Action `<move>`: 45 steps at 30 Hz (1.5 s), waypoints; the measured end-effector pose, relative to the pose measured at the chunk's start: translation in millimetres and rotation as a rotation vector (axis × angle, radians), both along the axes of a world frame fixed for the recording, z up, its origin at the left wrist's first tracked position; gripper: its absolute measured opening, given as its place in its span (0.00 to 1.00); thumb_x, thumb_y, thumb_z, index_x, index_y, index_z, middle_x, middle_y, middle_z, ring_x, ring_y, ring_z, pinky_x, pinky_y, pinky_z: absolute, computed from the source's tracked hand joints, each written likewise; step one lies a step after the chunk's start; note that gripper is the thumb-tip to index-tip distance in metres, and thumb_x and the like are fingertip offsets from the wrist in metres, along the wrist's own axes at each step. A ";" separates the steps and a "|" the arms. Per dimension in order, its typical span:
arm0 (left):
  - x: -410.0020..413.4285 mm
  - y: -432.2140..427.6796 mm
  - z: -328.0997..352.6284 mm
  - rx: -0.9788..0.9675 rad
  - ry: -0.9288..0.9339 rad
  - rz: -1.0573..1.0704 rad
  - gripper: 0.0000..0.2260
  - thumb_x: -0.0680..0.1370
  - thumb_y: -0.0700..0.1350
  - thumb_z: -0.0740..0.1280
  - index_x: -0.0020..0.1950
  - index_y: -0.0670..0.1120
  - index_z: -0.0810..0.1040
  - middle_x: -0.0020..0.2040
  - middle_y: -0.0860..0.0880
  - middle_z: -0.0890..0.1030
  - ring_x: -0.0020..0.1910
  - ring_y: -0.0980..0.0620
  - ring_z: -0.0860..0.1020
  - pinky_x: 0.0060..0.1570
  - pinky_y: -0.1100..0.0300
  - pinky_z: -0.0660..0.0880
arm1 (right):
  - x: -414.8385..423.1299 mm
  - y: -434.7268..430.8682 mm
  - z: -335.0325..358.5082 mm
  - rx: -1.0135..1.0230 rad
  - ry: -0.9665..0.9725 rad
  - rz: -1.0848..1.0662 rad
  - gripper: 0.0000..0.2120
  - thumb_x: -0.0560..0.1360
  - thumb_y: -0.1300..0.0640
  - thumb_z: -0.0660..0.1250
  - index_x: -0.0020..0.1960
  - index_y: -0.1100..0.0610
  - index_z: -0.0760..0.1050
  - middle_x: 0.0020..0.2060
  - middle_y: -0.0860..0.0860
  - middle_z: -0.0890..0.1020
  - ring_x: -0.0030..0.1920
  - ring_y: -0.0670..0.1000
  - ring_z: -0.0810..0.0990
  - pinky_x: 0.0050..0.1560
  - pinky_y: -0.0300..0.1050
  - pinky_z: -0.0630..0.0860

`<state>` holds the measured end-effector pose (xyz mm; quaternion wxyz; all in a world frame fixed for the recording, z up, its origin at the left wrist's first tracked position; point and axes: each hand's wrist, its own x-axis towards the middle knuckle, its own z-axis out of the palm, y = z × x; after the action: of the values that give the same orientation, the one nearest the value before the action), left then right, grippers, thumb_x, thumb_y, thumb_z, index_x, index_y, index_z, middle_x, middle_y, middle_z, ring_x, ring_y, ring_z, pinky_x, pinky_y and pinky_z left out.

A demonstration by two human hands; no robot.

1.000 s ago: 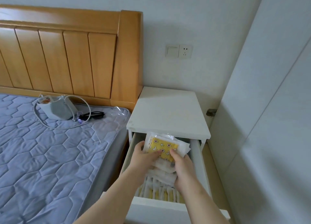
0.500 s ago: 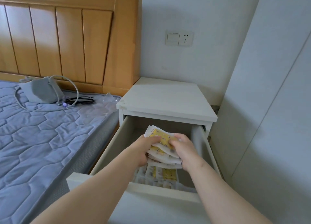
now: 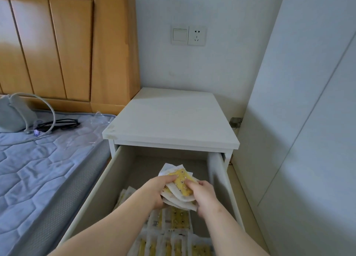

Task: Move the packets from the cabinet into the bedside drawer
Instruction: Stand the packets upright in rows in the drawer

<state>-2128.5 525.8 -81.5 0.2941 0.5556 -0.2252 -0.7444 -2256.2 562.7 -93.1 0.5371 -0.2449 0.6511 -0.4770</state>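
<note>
Premises: a domestic bedroom. Grounds: a bed with a panelled wooden headboard (image 3: 57, 49) and a blue quilted mattress (image 3: 38, 169) (clear plastic film lies at its head end). A white bedside unit (image 3: 173, 121) stands just beside it with its drawer (image 3: 96, 194) pulled open. A household switch-and-socket plate (image 3: 188, 35) is on the plain wall above, and a tall white cabinet (image 3: 308, 121) stands on the right.

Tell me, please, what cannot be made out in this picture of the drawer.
Head view:
Count of the held packets: left hand and right hand cover the stack.
Most loose packets in the drawer: forearms and bottom edge hide them.
Packet print: too small.
The grey pouch: cut by left edge.
</note>
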 end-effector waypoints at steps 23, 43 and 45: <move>-24.4 -27.3 -53.0 -0.082 0.036 -0.070 0.07 0.76 0.33 0.66 0.53 0.40 0.75 0.46 0.37 0.83 0.44 0.38 0.81 0.45 0.42 0.78 | -30.1 -24.8 -38.3 0.079 0.320 -0.039 0.06 0.80 0.54 0.60 0.54 0.56 0.68 0.45 0.51 0.78 0.44 0.47 0.79 0.34 0.38 0.74; -28.9 -22.8 -71.7 -0.214 -0.256 -0.409 0.15 0.76 0.32 0.56 0.57 0.44 0.74 0.51 0.38 0.82 0.49 0.39 0.82 0.49 0.46 0.79 | -33.8 -24.4 -58.2 0.421 0.941 0.299 0.12 0.80 0.62 0.55 0.62 0.59 0.67 0.59 0.55 0.77 0.58 0.54 0.78 0.54 0.44 0.76; -28.9 -23.3 -72.0 -0.225 -0.266 -0.424 0.14 0.76 0.33 0.56 0.57 0.44 0.75 0.50 0.38 0.83 0.48 0.39 0.82 0.49 0.45 0.80 | -30.8 -24.8 -54.9 0.459 1.036 0.371 0.16 0.79 0.63 0.56 0.66 0.60 0.64 0.60 0.55 0.76 0.59 0.54 0.77 0.56 0.45 0.77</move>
<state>-2157.4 502.5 -153.4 0.1593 0.5527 -0.4544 -0.6802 -2287.0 538.0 -148.1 0.2633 -0.4330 0.8611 -0.0406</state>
